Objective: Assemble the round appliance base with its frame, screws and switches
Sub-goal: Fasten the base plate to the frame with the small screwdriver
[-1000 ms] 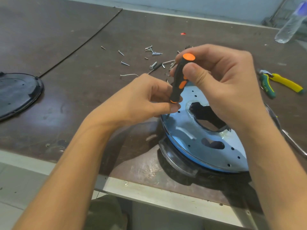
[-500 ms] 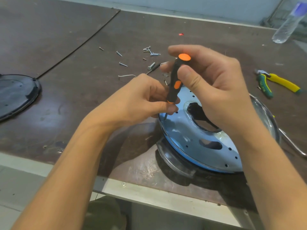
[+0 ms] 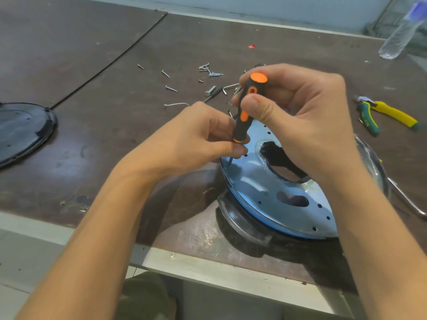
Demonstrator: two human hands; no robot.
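Mid-frame, the right hand [image 3: 307,125] grips the screwdriver [image 3: 245,112] by its handle. The left hand [image 3: 196,139] pinches its shaft, tip seemingly touching the base [image 3: 265,188], lower right on the tabletop [image 3: 104,112].

R hand [image 3: 300,125] gripped screwdriver [image 3: 247,107] handle; L hand [image 3: 196,137] pinched its shaft, tip on round blue plate [image 3: 265,188] near loose screws [image 3: 208,70].
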